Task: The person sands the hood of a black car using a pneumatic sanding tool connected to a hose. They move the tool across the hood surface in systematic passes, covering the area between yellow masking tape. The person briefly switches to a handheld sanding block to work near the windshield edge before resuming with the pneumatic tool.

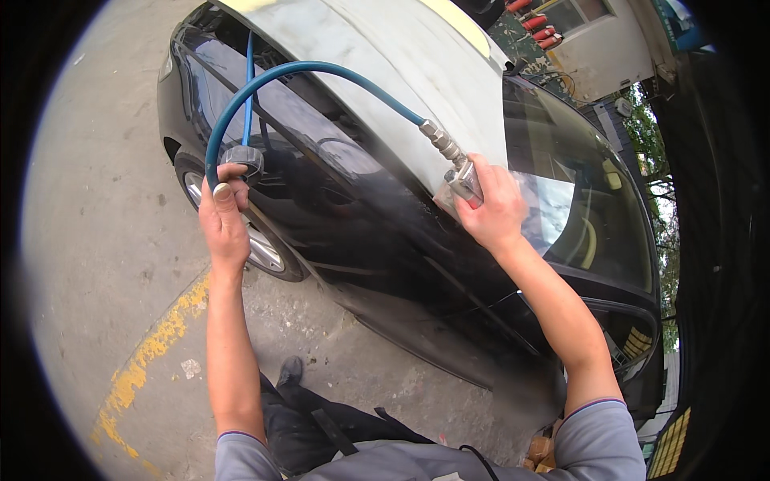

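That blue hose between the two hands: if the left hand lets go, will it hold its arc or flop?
The blue hose probably sags some: it bends smoothly from left hand to right hand, so it is flexible. Yet the unkinked arc suggests springy stiffness. The metal fitting likely weights that end.

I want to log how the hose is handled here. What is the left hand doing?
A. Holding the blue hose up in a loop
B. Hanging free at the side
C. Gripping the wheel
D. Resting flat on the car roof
A: the left hand grips the blue hose, which arcs over to the metal tool held in the right hand against the black car.
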The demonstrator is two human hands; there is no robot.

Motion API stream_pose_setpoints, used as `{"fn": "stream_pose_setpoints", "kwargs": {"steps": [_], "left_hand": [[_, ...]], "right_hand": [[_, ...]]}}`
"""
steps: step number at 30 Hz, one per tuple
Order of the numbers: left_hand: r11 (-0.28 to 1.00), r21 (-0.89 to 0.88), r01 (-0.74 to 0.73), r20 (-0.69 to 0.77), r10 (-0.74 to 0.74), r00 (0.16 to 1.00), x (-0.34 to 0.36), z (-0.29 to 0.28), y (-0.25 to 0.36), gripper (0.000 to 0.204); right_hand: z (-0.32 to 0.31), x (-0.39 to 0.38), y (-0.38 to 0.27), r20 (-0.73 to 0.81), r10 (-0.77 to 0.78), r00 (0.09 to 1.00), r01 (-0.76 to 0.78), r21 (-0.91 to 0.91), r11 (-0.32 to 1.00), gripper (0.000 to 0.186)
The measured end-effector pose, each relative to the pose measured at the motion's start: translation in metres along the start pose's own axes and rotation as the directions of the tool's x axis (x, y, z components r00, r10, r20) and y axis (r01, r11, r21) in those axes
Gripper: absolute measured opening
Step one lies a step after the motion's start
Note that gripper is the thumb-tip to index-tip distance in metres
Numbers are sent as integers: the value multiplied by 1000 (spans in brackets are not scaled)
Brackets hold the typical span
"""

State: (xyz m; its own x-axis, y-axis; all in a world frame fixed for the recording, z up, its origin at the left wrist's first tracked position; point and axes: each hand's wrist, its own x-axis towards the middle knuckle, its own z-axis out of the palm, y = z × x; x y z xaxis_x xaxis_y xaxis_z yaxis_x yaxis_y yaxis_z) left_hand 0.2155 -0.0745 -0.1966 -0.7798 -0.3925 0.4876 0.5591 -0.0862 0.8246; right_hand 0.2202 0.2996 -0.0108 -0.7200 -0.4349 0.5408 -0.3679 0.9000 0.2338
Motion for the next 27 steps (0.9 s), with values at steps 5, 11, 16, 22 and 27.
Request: {"fn": "stream_pose_setpoints", "kwargs": {"steps": [5,11,16,22,27], "left_hand": [[999,-27,-20,-17,20,1000,-2,-4,-9,58],[1000,-14,-21,-53,20,998,-5,-9,-6,59],[999,-46,-22,-84,18,996,-3,-13,-4,60],[991,-130,-24,-113,9,994,1,-15,0,59],[989,-142,32,-93,-45,995,16,-15,19,64]], "right_hand": [[16,16,-18,-47,-30,998,30,-1,1000,66],[25,41,-38,-40,-11,999,10,-18,1000,60],[37,60,-54,-75,-27,997,25,-19,1000,60],[54,96,-79,-65,-18,998,17,-11,1000,58],[75,137,-99,-100,-20,995,19,-13,1000,55]]}}
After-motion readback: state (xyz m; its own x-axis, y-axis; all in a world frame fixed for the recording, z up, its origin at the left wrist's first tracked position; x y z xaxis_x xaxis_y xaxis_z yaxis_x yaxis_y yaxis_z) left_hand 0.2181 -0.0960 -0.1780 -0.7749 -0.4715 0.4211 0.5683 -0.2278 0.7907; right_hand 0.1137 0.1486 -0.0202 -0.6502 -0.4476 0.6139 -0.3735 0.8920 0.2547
